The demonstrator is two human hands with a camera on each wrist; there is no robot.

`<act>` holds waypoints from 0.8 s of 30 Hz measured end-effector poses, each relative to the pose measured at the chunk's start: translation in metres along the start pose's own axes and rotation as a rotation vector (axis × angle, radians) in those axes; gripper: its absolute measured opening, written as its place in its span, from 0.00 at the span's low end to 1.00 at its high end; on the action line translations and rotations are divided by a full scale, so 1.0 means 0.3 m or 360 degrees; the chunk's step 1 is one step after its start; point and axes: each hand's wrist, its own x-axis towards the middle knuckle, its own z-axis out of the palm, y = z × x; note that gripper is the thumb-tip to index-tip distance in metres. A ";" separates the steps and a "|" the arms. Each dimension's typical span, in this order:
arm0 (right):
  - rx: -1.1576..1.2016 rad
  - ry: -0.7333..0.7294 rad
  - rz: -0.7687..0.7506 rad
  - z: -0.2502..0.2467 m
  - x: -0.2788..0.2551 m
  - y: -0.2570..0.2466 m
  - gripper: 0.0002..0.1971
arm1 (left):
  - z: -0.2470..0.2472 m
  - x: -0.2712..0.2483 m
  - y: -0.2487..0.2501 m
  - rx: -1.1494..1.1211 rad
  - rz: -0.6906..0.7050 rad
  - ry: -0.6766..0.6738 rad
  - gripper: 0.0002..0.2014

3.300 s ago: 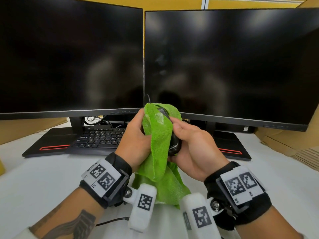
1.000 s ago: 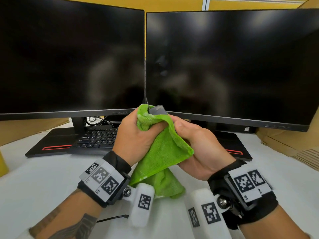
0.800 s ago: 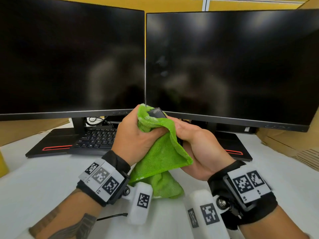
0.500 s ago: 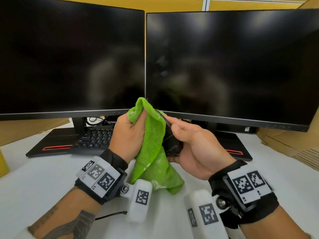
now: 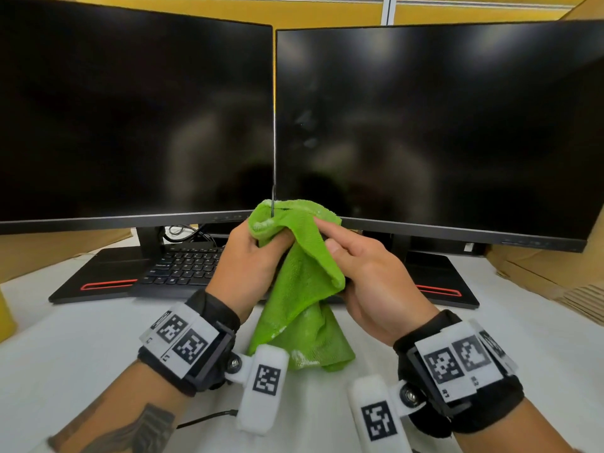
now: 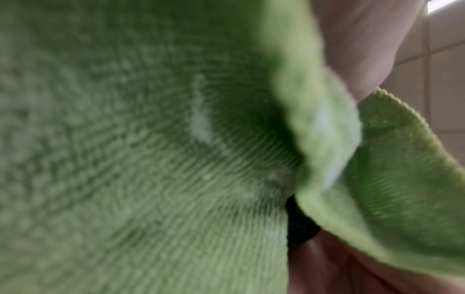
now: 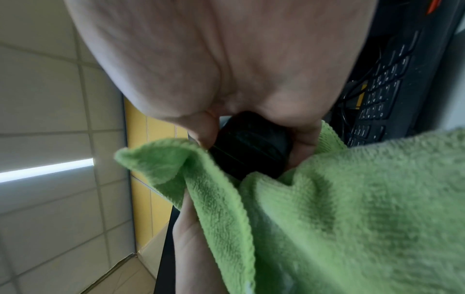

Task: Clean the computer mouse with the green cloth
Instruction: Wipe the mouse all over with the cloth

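Now right hand (image 5: 369, 282) grips mouse (image 7: 249, 147) — left hand (image 5: 248, 259) clutches green cloth (image 5: 304, 282).

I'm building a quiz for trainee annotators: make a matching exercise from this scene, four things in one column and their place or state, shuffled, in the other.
Things:
1. fuzzy green microfibre cloth
2. black plastic computer mouse
3. black keyboard
4. two black flat monitors

Places or states:
A. screens dark, side by side
B. lying on the desk below the left screen
C. bunched in the left hand, tail hanging down
D. held in the right hand, mostly covered

Pairs: 1-C, 2-D, 3-B, 4-A
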 end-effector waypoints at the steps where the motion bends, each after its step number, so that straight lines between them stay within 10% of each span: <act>1: 0.0002 -0.0007 -0.0001 -0.006 0.001 0.002 0.21 | 0.002 -0.002 0.007 -0.0054 -0.0025 -0.0016 0.10; 19: 0.0109 -0.0076 -0.0147 -0.059 0.001 0.001 0.24 | -0.018 -0.019 0.019 -0.0398 -0.0344 0.0181 0.17; 24: 0.0498 -0.0125 -0.0009 -0.090 -0.002 -0.017 0.25 | 0.001 -0.011 0.047 -0.0517 -0.0302 -0.0172 0.09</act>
